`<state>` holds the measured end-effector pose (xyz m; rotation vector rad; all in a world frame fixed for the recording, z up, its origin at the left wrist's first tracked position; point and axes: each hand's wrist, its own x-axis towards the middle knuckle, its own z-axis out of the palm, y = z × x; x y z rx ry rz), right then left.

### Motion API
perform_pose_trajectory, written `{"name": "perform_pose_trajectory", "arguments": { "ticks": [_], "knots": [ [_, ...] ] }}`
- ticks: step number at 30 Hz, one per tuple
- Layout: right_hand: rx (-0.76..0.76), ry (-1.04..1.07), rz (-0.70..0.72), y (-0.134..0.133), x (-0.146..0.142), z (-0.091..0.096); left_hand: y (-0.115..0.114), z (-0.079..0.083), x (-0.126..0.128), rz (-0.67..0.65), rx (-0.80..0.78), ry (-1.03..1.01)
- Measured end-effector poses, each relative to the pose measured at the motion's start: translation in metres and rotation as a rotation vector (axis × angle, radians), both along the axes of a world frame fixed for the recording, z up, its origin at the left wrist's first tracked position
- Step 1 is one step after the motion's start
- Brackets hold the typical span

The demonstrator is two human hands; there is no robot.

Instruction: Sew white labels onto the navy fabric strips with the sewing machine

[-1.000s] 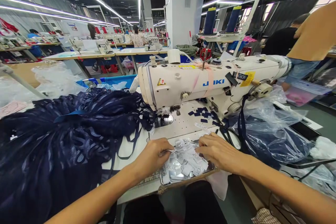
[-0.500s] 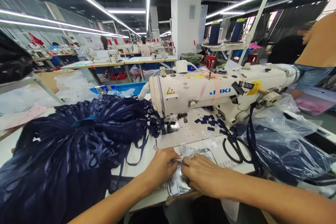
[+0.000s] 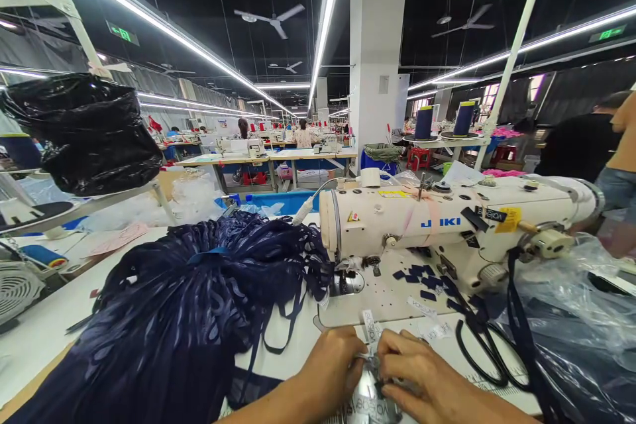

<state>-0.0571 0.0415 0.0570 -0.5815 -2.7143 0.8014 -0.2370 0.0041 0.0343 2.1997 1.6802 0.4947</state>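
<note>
My left hand (image 3: 332, 363) is closed in a pinch at the edge of white printed labels (image 3: 368, 328) near the table's front edge. Facing it, my right hand (image 3: 415, 371) has its fingers bent in on the same labels; its fingertips are partly hidden. Below both hands lies a shiny metal tray (image 3: 366, 387) with more printed labels on it. Just beyond stands a white sewing machine (image 3: 377, 222), its needle area above the metal plate. Small dark blue fabric pieces (image 3: 415, 273) and loose white labels (image 3: 433, 328) are scattered on its bed.
A large heap of navy straps (image 3: 183, 305) fills the left of the table. Black-handled scissors (image 3: 489, 351) lie right of my hands, beside a clear plastic bag (image 3: 586, 318) of navy fabric. A black plastic bag (image 3: 84, 132) hangs at upper left. Other people are farther back.
The camera view has tilted up and turned left, so the hands and table appear lower in the picture. Both hands stay together at the labels over the tray.
</note>
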Motion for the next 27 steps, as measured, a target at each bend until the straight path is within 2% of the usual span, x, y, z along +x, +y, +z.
{"name": "perform_pose_trajectory", "arguments": {
  "ticks": [4,6,8,10,13,15,18,21,25,27],
  "knots": [
    [0.016,0.307,-0.087,0.007,0.009,0.002,-0.012,0.016,0.001,-0.172,0.042,0.239],
    [-0.012,0.392,-0.191,0.012,0.014,0.0,-0.018,0.03,-0.005,-0.231,0.043,0.238],
    [-0.145,0.42,-0.31,0.018,0.016,-0.004,-0.017,0.043,-0.015,-0.214,0.035,0.147],
    [-0.332,0.419,-0.363,0.023,0.014,-0.006,-0.006,0.052,-0.027,-0.056,0.063,0.089],
    [-0.474,0.438,-0.381,0.027,0.001,-0.008,0.022,0.049,-0.04,0.328,0.183,0.183],
    [-0.469,0.445,-0.396,0.027,-0.011,-0.008,0.041,0.039,-0.047,0.459,0.223,0.229],
    [-0.451,0.386,-0.368,0.027,-0.032,-0.006,0.057,0.025,-0.056,0.484,0.192,0.186],
    [-0.397,0.319,-0.338,0.028,-0.055,-0.005,0.056,0.018,-0.07,0.492,0.118,0.08],
    [-0.161,0.315,-0.297,0.037,-0.09,-0.009,0.045,0.017,-0.085,0.452,0.023,-0.09],
    [-0.069,0.305,-0.331,0.044,-0.108,-0.013,0.042,0.016,-0.086,0.455,0.011,-0.14]
  ]
}}
